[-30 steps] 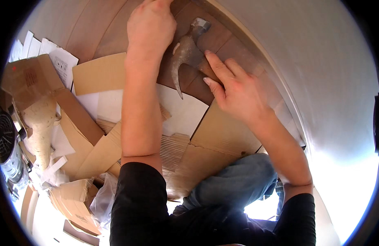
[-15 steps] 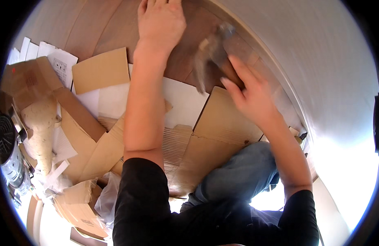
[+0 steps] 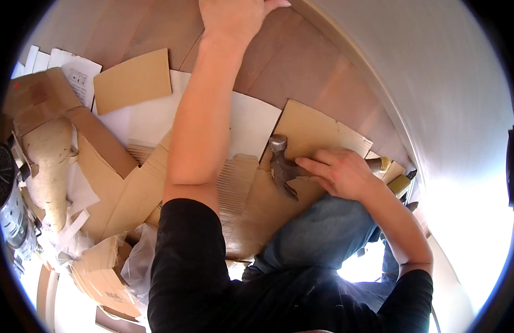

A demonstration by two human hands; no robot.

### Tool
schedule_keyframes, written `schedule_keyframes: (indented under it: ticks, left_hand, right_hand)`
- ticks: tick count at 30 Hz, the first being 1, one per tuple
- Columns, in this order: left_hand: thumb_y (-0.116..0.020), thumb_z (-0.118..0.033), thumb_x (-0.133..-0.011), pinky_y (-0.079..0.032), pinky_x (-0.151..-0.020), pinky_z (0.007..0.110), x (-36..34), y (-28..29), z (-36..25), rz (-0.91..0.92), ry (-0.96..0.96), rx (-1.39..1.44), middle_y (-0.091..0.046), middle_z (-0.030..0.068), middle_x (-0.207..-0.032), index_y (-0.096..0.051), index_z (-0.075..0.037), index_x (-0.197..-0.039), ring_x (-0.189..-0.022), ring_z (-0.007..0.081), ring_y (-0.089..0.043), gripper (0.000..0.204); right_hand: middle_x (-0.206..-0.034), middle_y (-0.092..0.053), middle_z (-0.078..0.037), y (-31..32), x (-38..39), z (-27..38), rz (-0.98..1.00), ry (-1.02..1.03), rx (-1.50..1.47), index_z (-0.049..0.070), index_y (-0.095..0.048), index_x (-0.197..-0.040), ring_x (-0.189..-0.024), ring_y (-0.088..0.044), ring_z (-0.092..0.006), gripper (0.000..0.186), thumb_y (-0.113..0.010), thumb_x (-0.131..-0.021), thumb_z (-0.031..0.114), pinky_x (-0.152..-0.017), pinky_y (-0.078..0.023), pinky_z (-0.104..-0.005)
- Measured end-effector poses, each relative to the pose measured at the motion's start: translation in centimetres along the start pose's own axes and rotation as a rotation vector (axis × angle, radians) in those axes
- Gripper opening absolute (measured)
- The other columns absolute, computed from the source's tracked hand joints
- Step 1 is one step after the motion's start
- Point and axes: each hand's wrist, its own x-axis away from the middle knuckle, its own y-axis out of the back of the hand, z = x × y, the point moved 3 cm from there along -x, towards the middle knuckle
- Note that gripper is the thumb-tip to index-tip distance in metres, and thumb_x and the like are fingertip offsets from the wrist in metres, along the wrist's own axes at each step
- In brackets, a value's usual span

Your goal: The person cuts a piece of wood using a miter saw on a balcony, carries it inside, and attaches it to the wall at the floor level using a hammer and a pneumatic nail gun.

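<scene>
At the top edge, my left hand [image 3: 232, 15] reaches out over the brown wood floor [image 3: 290, 58]. Its thumb is stretched out to the right, and its other fingers are cut off by the edge of the picture. On the right, my right hand [image 3: 341, 173] lies over the handle of a claw hammer [image 3: 281, 166], fingers curled round it. The hammer's metal head points left, just above a sheet of cardboard [image 3: 318, 125] or resting on it; I cannot tell which. The yellowish handle end sticks out beyond my hand. My jeans-clad knee [image 3: 318, 227] is bent just below.
Flattened cardboard and white sheets [image 3: 254, 119] cover the floor. A loose cardboard piece [image 3: 133, 81] lies at left. A cardboard box [image 3: 104, 269] with plastic stands at lower left, near a pale tapered object [image 3: 48, 161]. A pale wall panel [image 3: 434, 83] curves along the right; a dark-tipped tool [image 3: 401, 185] lies beside it.
My right hand has brought the hammer down and toward me, from over the bare wood to the cardboard near my knee. My left hand has shifted slightly up and right.
</scene>
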Motion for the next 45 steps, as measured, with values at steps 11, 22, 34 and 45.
schedule_keyframes:
  ticks: [11,22,34,45]
  left_hand:
    - [-0.079,-0.051,-0.082,-0.05,-0.105,0.046,-0.7,0.6,1.6,0.012,0.006,0.027,-0.037,0.0306,-0.159,-0.04,0.011,-0.15,-0.128,0.0414,-0.059,0.101]
    - [-0.075,-0.064,-0.081,-0.046,-0.109,0.052,-1.1,0.5,-0.3,-0.012,-0.043,0.018,-0.035,0.0348,-0.158,-0.039,0.015,-0.149,-0.136,0.0482,-0.05,0.11]
    - [-0.075,-0.062,-0.082,-0.046,-0.11,0.05,-1.2,1.2,1.1,-0.003,-0.006,0.013,-0.033,0.0359,-0.159,-0.038,0.017,-0.148,-0.136,0.0496,-0.049,0.11]
    - [-0.076,-0.059,-0.083,-0.051,-0.103,0.051,-1.1,1.6,0.7,-0.022,-0.045,0.108,-0.037,0.0384,-0.155,-0.039,0.017,-0.147,-0.128,0.0515,-0.054,0.106]
  right_hand:
    - [-0.105,-0.061,-0.006,1.7,-1.5,-0.7,-0.29,-0.16,0.12,0.018,-0.061,-0.137,-0.091,-0.067,-0.0275,0.048,-0.071,-0.091,0.027,-0.07,-0.058,-0.0386]
    - [-0.113,-0.063,-0.007,-1.7,-2.1,1.1,-0.235,-0.109,0.031,0.018,-0.062,-0.137,-0.096,-0.07,-0.0286,0.047,-0.069,-0.094,0.036,-0.081,-0.059,-0.0381]
    - [-0.144,-0.048,-0.028,4.2,-0.9,-5.0,-0.792,-0.649,0.425,-0.011,-0.045,-0.143,-0.129,-0.051,-0.0464,0.071,-0.073,-0.092,0.03,-0.11,-0.043,-0.0549]
    - [-0.14,-0.047,-0.027,4.4,-1.1,-5.7,-0.761,-0.679,0.468,-0.01,-0.044,-0.145,-0.129,-0.05,-0.0451,0.071,-0.075,-0.087,0.019,-0.108,-0.048,-0.0506]
